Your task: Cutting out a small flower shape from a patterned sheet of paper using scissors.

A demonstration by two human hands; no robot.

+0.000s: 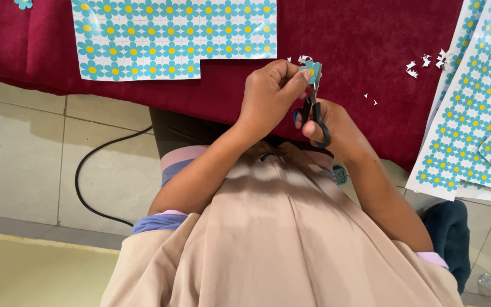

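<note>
Where the black cable [89,170] curves over the tiled floor [24,153] well to the left of both hands, a printed sheet of blue flowers [174,37] lies on the dark red cloth [359,40] above and left of the left hand [268,94]. That hand is closed, thumb and fingers pinching a small blue flower cut-out [312,70] at its upper right, touching the blades of the black-handled scissors [313,113]. Just right of it, the right hand [336,128] is closed through the scissor handles, with white paper scraps [424,61] on the cloth up to its right and further flower sheets [475,113] beyond them.
</note>
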